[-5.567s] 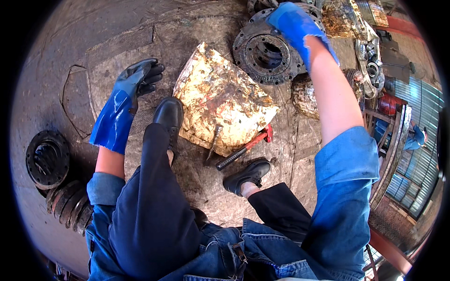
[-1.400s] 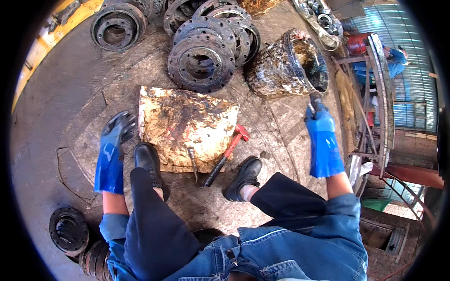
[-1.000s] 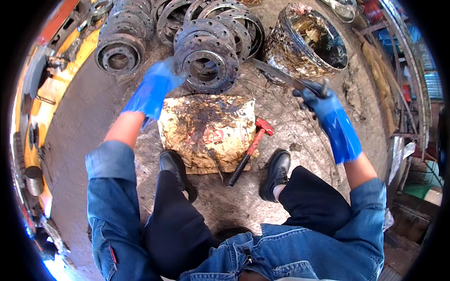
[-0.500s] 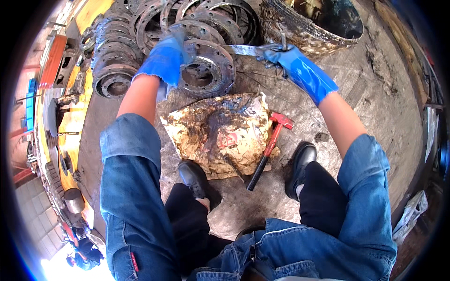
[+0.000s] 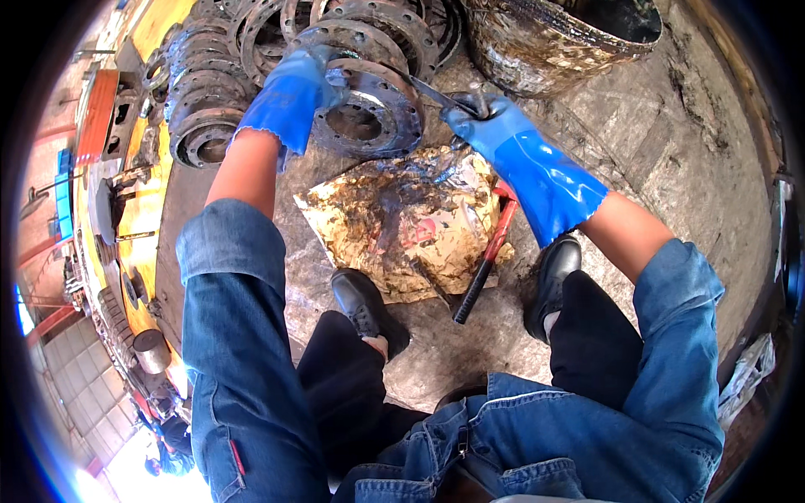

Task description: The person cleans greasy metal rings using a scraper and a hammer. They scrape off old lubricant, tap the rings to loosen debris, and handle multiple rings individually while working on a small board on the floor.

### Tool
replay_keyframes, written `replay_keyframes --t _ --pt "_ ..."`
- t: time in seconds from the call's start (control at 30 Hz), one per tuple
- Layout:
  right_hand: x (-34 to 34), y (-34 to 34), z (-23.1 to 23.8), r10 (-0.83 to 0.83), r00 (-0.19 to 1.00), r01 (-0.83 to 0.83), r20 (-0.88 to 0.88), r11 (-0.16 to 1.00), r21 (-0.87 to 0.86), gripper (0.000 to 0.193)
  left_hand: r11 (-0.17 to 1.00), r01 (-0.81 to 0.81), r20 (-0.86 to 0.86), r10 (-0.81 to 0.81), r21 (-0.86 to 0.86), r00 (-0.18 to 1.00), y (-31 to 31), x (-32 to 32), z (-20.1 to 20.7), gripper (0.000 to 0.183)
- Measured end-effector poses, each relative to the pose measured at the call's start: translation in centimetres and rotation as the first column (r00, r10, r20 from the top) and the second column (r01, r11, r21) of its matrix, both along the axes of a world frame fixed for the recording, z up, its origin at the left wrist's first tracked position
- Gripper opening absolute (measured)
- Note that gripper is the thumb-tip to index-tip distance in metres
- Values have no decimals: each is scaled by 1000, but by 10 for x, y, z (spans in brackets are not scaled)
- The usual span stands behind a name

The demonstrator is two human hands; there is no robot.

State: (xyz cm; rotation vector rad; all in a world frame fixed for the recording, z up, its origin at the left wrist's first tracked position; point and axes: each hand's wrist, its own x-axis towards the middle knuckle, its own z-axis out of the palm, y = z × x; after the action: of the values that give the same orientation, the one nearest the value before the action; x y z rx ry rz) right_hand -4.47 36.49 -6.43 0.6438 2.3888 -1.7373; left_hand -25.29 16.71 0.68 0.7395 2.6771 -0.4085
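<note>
My left hand point(image 5: 295, 96), in a blue rubber glove, grips the left rim of a dark round metal flange point(image 5: 394, 138) with bolt holes; the flange hides some of its fingers. The flange stands tilted against other rings behind it. My right hand point(image 5: 503, 138), gloved the same way, is closed around a flat-bladed metal scraper point(image 5: 434, 94). Its blade points left, near the flange's upper right edge, and I cannot tell whether it touches. A short metal stub point(image 5: 478, 99) sticks up from that fist. Below the flange lies a grimy sheet of cardboard point(image 5: 394, 239).
A red-headed hammer point(image 5: 486, 268) and a thin dark tool point(image 5: 434, 283) lie at the cardboard's lower right. More rings point(image 5: 205, 101) stand in a row at left. A soot-stained drum point(image 5: 545, 50) stands far right. My shoes point(image 5: 369, 310) flank the cardboard; a yellow bench edge runs left.
My right hand has come nearer and slightly left, turning the scraper so its blade slants more. My left hand stays at the flange's rim. The view has shifted a little.
</note>
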Motion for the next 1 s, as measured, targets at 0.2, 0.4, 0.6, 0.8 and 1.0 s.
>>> replay_keyframes --t 0.2,0.4,0.6,0.8,1.0 --pt "16 -4 31 157 988 -157 -13 987 -37 24 953 69 -17 -67 296 998 -29 -6 -19 73" --pt "26 15 65 213 967 -218 140 976 21 27 919 16 225 -113 393 968 -21 -2 -2 65" --pt "56 7 69 303 951 -301 57 952 -50 22 811 -218 331 32 543 943 -32 54 42 58" --pt "70 -8 85 486 874 -482 -24 871 93 22 -36 -950 939 171 310 300 -117 31 0 53" --pt "73 -4 72 390 915 -371 -106 914 162 36 -139 -880 842 388 455 374 -70 68 1 45"
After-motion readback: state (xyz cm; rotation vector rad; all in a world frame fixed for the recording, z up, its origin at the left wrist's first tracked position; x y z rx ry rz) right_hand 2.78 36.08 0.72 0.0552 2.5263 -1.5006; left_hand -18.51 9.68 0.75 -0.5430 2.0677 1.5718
